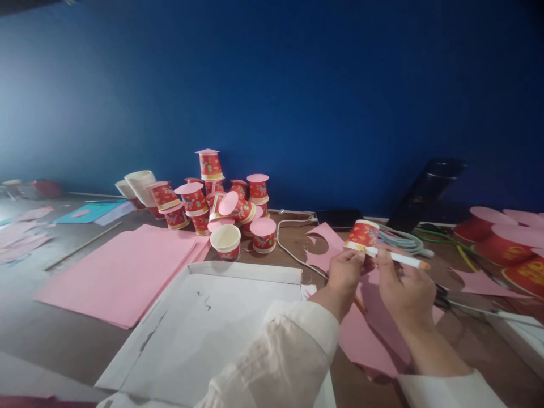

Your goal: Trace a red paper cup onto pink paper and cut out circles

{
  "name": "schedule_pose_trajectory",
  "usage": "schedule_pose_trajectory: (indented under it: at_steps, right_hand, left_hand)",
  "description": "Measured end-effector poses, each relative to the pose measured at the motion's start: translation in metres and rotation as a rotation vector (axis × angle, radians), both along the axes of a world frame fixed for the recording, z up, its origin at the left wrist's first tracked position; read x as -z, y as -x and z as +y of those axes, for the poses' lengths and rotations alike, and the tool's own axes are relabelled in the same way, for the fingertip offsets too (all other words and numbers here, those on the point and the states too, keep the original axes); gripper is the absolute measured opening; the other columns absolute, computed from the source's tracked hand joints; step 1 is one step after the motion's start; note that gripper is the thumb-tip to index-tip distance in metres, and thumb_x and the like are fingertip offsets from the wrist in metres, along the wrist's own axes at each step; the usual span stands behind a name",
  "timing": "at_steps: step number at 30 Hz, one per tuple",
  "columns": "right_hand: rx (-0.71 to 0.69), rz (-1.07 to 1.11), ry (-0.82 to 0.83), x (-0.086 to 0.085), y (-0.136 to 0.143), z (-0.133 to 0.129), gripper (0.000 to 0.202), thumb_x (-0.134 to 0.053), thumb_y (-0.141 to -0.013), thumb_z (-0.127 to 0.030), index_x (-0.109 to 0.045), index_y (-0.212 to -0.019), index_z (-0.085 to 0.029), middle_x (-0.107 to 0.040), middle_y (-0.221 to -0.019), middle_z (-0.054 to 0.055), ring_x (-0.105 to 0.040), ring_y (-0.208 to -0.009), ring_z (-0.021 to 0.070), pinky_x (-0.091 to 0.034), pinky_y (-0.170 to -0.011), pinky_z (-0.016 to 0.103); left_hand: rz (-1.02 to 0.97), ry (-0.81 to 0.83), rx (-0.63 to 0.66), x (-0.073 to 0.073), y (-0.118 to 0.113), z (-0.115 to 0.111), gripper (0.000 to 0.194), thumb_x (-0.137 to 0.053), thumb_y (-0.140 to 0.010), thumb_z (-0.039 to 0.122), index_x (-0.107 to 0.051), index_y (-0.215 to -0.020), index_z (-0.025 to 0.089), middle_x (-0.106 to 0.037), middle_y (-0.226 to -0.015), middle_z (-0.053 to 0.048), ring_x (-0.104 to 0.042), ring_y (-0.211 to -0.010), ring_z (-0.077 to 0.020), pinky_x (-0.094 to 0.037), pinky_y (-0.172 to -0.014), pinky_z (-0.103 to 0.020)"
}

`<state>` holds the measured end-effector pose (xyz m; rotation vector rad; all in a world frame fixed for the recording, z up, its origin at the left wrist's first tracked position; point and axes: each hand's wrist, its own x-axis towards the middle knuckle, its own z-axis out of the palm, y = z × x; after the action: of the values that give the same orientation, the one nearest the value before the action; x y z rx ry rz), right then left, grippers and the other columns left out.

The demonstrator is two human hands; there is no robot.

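A red patterned paper cup (364,233) is upside down, its white rim downward, at the fingertips of my left hand (343,277), which is closed on the rim. My right hand (403,283) pinches a white pen-like stick (402,259) with an orange end. Its other end meets the cup near the rim. Beneath both hands lie cut pink paper sheets (361,334) with rounded cut-outs. Left of my hands, several red cups (193,199) with pink paper discs stand stacked and piled, and a white-lined cup (225,241) stands mouth up before them.
A white cardboard tray (246,273) lies left of my arms, beside pink sheets (127,272). Nested cups (142,187) lean behind. Coiled cables (402,241), a black bottle (429,192) and large red items with pink tops (510,243) are at the right.
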<state>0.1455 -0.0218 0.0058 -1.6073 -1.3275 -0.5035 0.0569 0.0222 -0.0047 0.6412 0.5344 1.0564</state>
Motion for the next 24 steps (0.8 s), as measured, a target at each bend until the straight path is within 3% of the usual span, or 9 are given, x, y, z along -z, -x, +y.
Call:
schedule_pose_trajectory:
  at_steps: [9,13,18,24]
  right_hand:
    - [-0.009,0.06,0.046,-0.0007,0.0006,-0.0018,0.05,-0.045,-0.101,-0.056,-0.076,-0.097,-0.018,-0.077,-0.077,0.011,-0.075,-0.085,0.0291,-0.054,-0.08,0.038]
    - [-0.004,0.048,0.028,0.0002,-0.0005,-0.0008,0.049,-0.044,-0.102,-0.055,-0.077,-0.097,-0.018,-0.079,-0.082,0.012,-0.076,-0.092,0.0293,-0.055,-0.082,0.037]
    - [0.013,0.033,0.023,-0.0013,0.001,-0.0003,0.053,-0.042,-0.101,-0.058,-0.077,-0.096,-0.018,-0.078,-0.081,0.012,-0.075,-0.085,0.029,-0.055,-0.081,0.039]
    - [-0.017,0.06,0.041,-0.0004,0.001,-0.0007,0.049,-0.045,-0.1,-0.056,-0.076,-0.093,-0.018,-0.077,-0.077,0.012,-0.076,-0.088,0.0298,-0.055,-0.081,0.038]
  left_hand:
    - [-0.111,0.05,-0.055,0.0031,-0.0035,0.003,0.034,-0.09,-0.065,0.039,-0.069,-0.075,0.013,-0.065,-0.076,-0.005,-0.063,-0.075,-0.0173,-0.053,-0.09,-0.038]
    - [-0.076,0.037,-0.033,0.0049,-0.0032,0.0026,0.034,-0.089,-0.066,0.041,-0.07,-0.075,0.014,-0.065,-0.075,-0.004,-0.061,-0.071,-0.0157,-0.053,-0.09,-0.038]
    - [-0.058,0.004,0.0,0.0061,-0.0035,0.0023,0.034,-0.088,-0.068,0.042,-0.066,-0.068,0.016,-0.057,-0.063,0.001,-0.058,-0.066,-0.0148,-0.053,-0.088,-0.038]
    - [-0.155,0.065,-0.045,0.0028,-0.0014,0.0024,0.039,-0.094,-0.063,0.041,-0.069,-0.076,0.014,-0.066,-0.076,-0.006,-0.067,-0.079,-0.02,-0.053,-0.093,-0.041]
